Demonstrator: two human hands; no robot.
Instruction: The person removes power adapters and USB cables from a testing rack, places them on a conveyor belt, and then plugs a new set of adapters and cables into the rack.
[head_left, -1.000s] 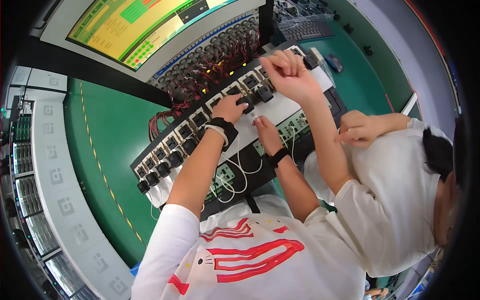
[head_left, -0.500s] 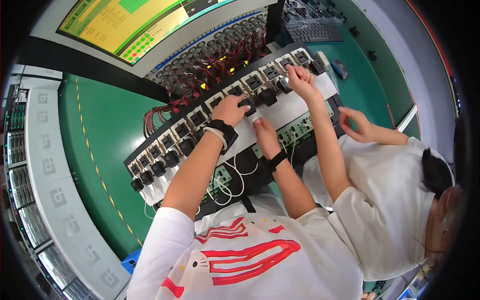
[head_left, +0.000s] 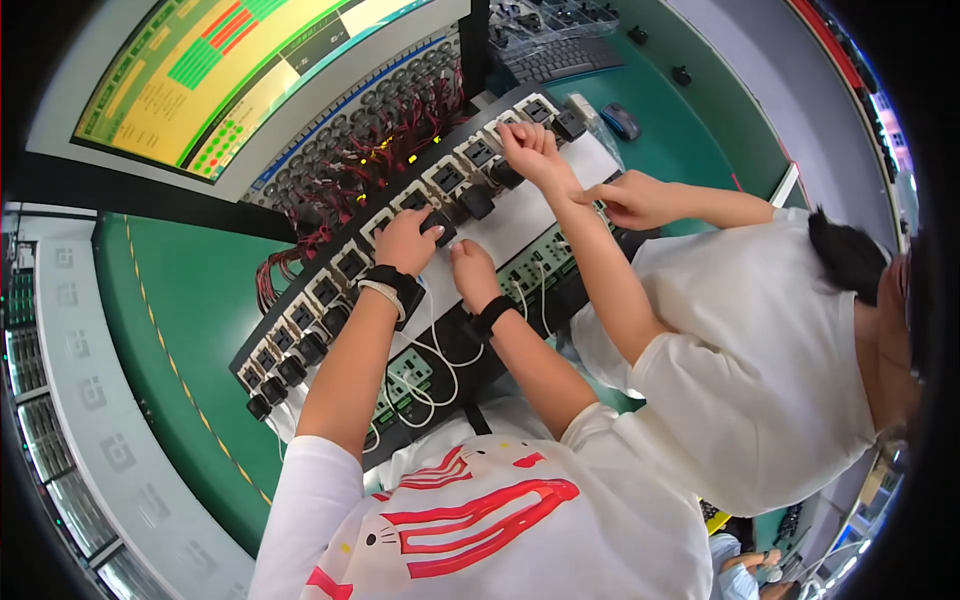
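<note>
A long strip of sockets (head_left: 350,264) runs diagonally across the bench, with black power adapters plugged along its near side. My left hand (head_left: 404,244) is closed on a black power adapter (head_left: 438,229) near the strip's middle, its thumb and fingers around the block. Just below that adapter is my right hand (head_left: 474,274), fingers curled in and apart from the block; whatever it may hold is hidden. White cables (head_left: 436,352) loop beneath my wrists, over the green circuit boards (head_left: 408,374) along the near edge.
A co-worker at my right has one hand (head_left: 532,156) over the strip's right part and the other hand (head_left: 640,200) at that forearm. Behind the strip are a lit screen (head_left: 200,90) and red wiring (head_left: 400,150). A keyboard (head_left: 562,60) and mouse (head_left: 621,121) lie far right.
The whole scene has shifted left in view. My right hand has drawn slightly away from the adapter. The co-worker's nearer hand has moved onto the other forearm. Red bars now show on the screen.
</note>
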